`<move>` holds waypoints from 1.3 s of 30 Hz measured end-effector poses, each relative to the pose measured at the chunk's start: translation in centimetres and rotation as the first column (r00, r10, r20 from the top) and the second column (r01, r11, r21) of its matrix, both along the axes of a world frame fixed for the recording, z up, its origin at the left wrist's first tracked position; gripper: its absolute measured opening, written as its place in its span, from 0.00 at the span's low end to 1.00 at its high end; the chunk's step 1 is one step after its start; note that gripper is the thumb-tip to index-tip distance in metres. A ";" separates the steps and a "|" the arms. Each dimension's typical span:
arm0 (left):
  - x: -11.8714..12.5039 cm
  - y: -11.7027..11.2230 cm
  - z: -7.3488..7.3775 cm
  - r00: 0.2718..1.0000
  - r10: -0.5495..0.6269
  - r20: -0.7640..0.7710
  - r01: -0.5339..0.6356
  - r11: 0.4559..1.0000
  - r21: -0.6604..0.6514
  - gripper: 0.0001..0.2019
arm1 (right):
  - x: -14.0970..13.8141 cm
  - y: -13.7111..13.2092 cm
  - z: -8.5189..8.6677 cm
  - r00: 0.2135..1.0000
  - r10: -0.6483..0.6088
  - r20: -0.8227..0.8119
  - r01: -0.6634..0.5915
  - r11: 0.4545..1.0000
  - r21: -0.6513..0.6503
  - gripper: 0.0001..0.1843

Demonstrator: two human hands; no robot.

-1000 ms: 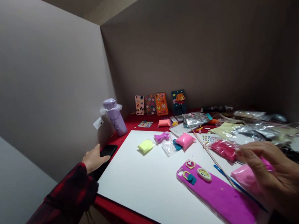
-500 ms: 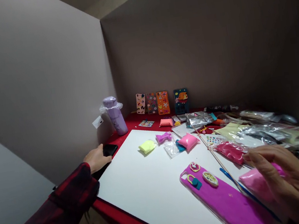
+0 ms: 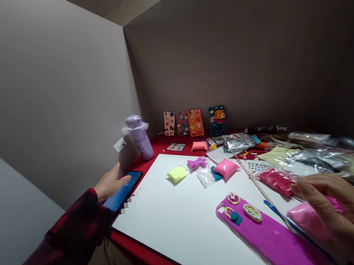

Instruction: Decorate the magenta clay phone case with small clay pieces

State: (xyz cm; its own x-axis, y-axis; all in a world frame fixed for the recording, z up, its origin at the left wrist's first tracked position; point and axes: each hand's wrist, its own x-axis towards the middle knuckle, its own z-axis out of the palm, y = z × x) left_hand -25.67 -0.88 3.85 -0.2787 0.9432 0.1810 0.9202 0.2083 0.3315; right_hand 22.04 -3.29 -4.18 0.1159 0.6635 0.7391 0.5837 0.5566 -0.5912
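At the left edge of the white board (image 3: 163, 215), a dark phone (image 3: 134, 179) lies with its screen lit blue. My left hand (image 3: 110, 184) reaches over it, fingers stretched and apart; whether they touch the screen I cannot tell. At the right, my right hand (image 3: 347, 208) has thumb and forefinger pinched together; anything between them is too small to see. Below and behind those fingers shows a pink clay packet (image 3: 303, 216), partly hidden. Nearest to this hand lies a purple phone case (image 3: 264, 237) bearing small clay shapes, with a blue modelling tool (image 3: 272, 207) alongside.
Yellow clay (image 3: 177, 174), purple clay (image 3: 197, 163) and a pink packet (image 3: 227, 168) sit on the board. Behind stand a lilac bottle (image 3: 141, 142) and several decorated phone cases (image 3: 195, 123). A red packet (image 3: 277, 180) and piled plastic bags (image 3: 318, 157) crowd the right side.
The phone's dark screen has lit up blue. My left hand has shifted slightly left and up, its fingers lifted off the phone's far end. My right hand keeps its pinch.
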 end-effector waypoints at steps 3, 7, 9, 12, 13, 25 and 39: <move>0.0 -0.1 1.8 0.999 -0.001 -0.032 0.001 1.000 0.017 0.35 | 0.1 0.0 -0.1 1.000 0.012 -0.010 -0.012 1.000 -0.015 0.07; 1.2 -0.4 4.0 0.996 -0.016 -0.084 0.019 0.999 0.035 0.37 | 0.2 0.1 -0.3 1.000 0.005 -0.017 -0.005 1.000 -0.021 0.06; 1.9 -0.5 4.8 0.995 -0.044 -0.095 0.046 0.999 0.020 0.37 | 0.2 0.2 -0.5 1.000 -0.003 -0.017 0.003 1.000 -0.025 0.06; 2.3 -0.5 5.1 0.992 -0.066 -0.112 0.064 0.998 -0.020 0.37 | 0.2 0.2 -0.5 0.999 -0.030 -0.019 0.029 0.999 -0.030 0.06; 2.2 -0.4 5.0 0.991 -0.074 -0.110 0.070 0.997 -0.034 0.36 | 0.3 0.2 -0.5 0.999 -0.036 -0.018 0.035 0.999 -0.026 0.06; 0.0 0.6 2.7 0.992 -0.120 -0.025 0.116 0.985 -0.129 0.26 | 0.3 0.4 -0.6 1.000 -0.016 -0.020 0.016 1.000 -0.018 0.07; 0.7 -1.1 1.4 0.994 -0.105 -0.018 0.100 0.976 -0.193 0.22 | 0.4 0.4 -0.6 1.000 0.000 -0.015 -0.001 1.000 -0.010 0.06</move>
State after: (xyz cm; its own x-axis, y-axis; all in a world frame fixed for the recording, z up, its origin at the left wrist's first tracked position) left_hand -24.99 -1.95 5.21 -0.1759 0.9844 0.0011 0.9484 0.1692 0.2681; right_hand 22.43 -2.86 -4.75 0.1263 0.6712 0.7304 0.5746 0.5507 -0.6054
